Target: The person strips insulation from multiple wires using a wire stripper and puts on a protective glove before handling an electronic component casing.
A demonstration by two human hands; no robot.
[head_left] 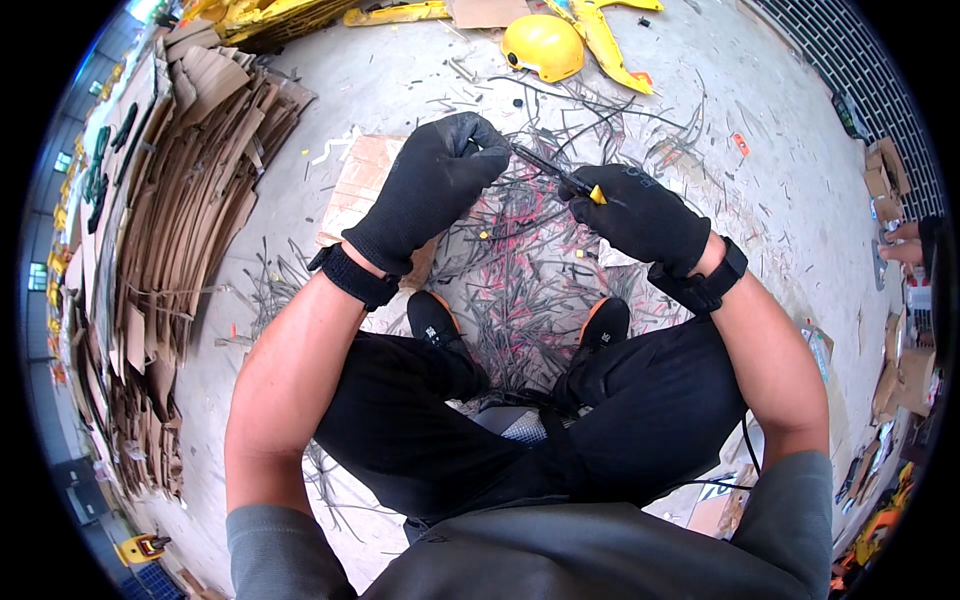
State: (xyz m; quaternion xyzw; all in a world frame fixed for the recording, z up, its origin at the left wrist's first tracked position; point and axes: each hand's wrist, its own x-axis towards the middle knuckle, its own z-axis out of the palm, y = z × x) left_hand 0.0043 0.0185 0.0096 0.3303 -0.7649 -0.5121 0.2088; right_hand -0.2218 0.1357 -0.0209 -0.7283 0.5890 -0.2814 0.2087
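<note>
The left hand has its fingers curled, thumb and fingertips pinching the far end of what looks like a dark cable. The right hand is closed around the near end, with a yellow bit poking out beside its fingers; whether that belongs to a tool, I cannot tell. The cable slants across the gap between both hands.

Below and between the hands lie many black and pink scraps, which suggests plenty has been worked through. The cable, being in both grips, looks unfinished; how many more pieces are left cannot be told.

A faint mark sits on the right glove's back, too blurred to read. Nearer the body than the hands, the left shoe bears small white print, also unreadable. A sheet beyond the right forearm carries dark print, cut off by the sleeve.

Just left of the left hand is cardboard; farther left, a cardboard stack. Beyond both hands sits a plain-looking yellow helmet.
</note>
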